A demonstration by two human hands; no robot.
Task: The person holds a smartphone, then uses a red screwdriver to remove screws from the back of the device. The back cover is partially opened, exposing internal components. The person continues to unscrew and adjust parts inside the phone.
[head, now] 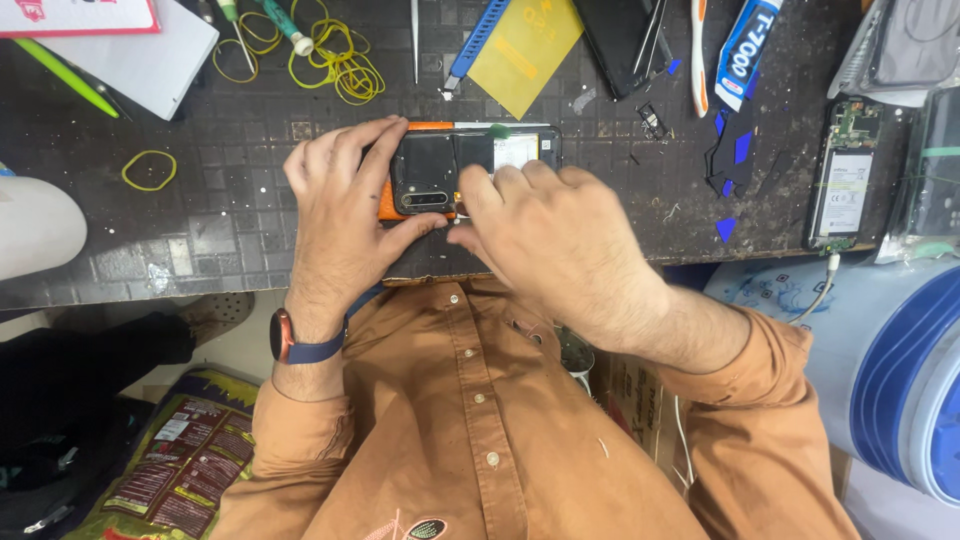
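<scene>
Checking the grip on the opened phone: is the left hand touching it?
Touching. The head view shows the left hand wrapped around the opened phone, fingers over its top edge, thumb against its lower edge.

Both hands [345, 215] [545, 240] on opened phone [470, 165] (back cover off)

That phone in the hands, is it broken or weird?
Yes: the phone lies with its back cover off, insides showing. The left hand grips one end and the right hand presses the other.

two hands [345, 210], two opened phones [470, 165], one toothbrush [699, 50], one glue tube [745, 50]
</scene>
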